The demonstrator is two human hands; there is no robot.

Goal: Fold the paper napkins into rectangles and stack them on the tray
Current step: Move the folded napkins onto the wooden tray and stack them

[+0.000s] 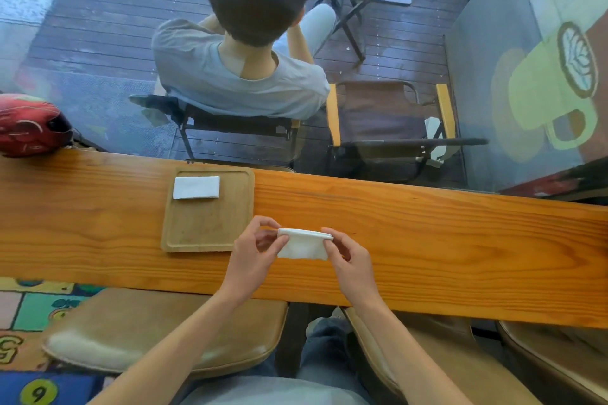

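A white paper napkin (pixel 304 244) folded into a rectangle hangs just above the wooden counter. My left hand (pixel 255 248) pinches its top left corner and my right hand (pixel 348 256) pinches its top right corner. To the left lies a square wooden tray (pixel 210 230). One folded white napkin (pixel 196 187) rests flat in the tray's far left part.
The long wooden counter (pixel 427 233) runs across the view against a window. A red helmet (pixel 31 125) sits at its far left end. Beyond the glass a person sits in a chair, back turned. Tan stools (pixel 164 332) stand below the counter's near edge.
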